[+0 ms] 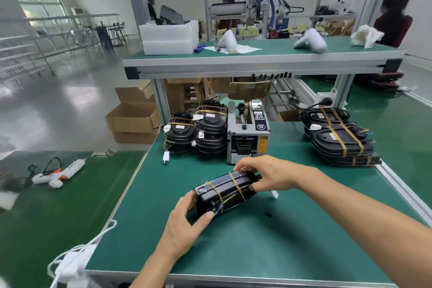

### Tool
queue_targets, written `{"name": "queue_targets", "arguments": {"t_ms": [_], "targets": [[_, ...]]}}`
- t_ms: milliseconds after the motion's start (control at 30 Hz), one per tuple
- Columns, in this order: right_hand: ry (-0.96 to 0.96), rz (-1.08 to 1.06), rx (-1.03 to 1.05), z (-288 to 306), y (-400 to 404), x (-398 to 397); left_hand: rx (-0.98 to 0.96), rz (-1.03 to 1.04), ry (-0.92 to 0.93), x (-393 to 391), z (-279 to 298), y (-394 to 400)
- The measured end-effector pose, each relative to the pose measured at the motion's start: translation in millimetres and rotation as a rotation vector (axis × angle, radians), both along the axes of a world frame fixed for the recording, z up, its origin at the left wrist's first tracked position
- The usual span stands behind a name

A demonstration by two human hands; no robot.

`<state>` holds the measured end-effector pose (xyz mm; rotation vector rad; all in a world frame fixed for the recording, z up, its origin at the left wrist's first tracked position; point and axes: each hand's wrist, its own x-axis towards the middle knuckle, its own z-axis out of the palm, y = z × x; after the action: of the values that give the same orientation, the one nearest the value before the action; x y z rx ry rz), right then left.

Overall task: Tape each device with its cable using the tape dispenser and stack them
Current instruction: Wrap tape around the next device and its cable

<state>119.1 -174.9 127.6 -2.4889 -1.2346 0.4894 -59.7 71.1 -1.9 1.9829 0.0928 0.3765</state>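
Head view, both hands on 1 device at the centre of the green surface (268,241). The left hand (184,222) forms a grip on the near-left end of the black device (225,190), thumb on the near face and fingers curled behind the end. The right hand (268,175) forms a second grip on the far-right end, fingertips pinching its upper edge and thumb beneath.

The long axis of the device runs from 8 o'clock to 2 o'clock between the 2 grips. It is tilted up on its edge. 2 tan tape bands (236,184) cross it and pin the cable (228,201) to its side; blue and yellow wires show near the left thumb. A white connector (274,193) lies on the surface just beside the right wrist.

The tape dispenser (247,133) stands at 12 o'clock from the device, near the right hand. 2 stacks of taped devices (201,131) stand at 11 o'clock, touching the dispenser's left side. Another stack (339,138) stands at 2 o'clock, well apart.

Judgement: taping of this unit looks complete, and stacking is next. The left hand is nearer the 11 o'clock stacks; the right hand is nearer the 2 o'clock stack.
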Motion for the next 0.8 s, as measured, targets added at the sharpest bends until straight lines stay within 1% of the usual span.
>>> {"name": "queue_targets", "arguments": {"t_ms": [100,233,367,433,500,567,600,633,700,733,800], "targets": [[0.036,-0.050,0.047,-9.0,-4.9,-2.4,0.031,-0.042,-0.011,-0.5,3.4,-0.5],[0.072,-0.081,0.115,-15.9,-8.0,-8.3,0.029,-0.040,-0.012,-0.1,-0.6,3.0],[0.111,-0.069,0.172,-20.2,-4.5,-16.2,-0.047,-0.054,0.002,-0.9,-0.5,6.8],[0.125,-0.066,0.189,-22.4,-2.8,-16.2,-0.047,-0.051,0.012,-0.6,-0.7,6.4],[0.220,-0.072,0.200,-23.9,-4.3,-14.4,-0.033,-0.039,0.019,-0.4,-2.0,4.6],[0.378,-0.112,0.296,-23.2,-6.5,-10.2,-0.017,-0.028,0.011,0.2,-4.4,4.3],[0.423,-0.169,0.389,-22.6,-6.1,-7.3,-0.015,-0.023,0.009,0.8,-5.6,4.9],[0.413,-0.261,0.496,-22.4,-4.7,-3.8,-0.018,-0.022,0.009,1.6,-6.2,5.9],[0.293,-0.536,0.664,-22.9,3.5,5.6,-0.031,-0.031,0.010,2.6,-6.1,7.7],[0.267,-0.679,0.725,-24.2,9.9,9.7,-0.036,-0.040,0.010,2.7,-5.2,8.2],[0.314,-0.892,0.817,-27.8,26.6,17.2,-0.049,-0.056,0.010,2.8,-3.1,8.7]]}}
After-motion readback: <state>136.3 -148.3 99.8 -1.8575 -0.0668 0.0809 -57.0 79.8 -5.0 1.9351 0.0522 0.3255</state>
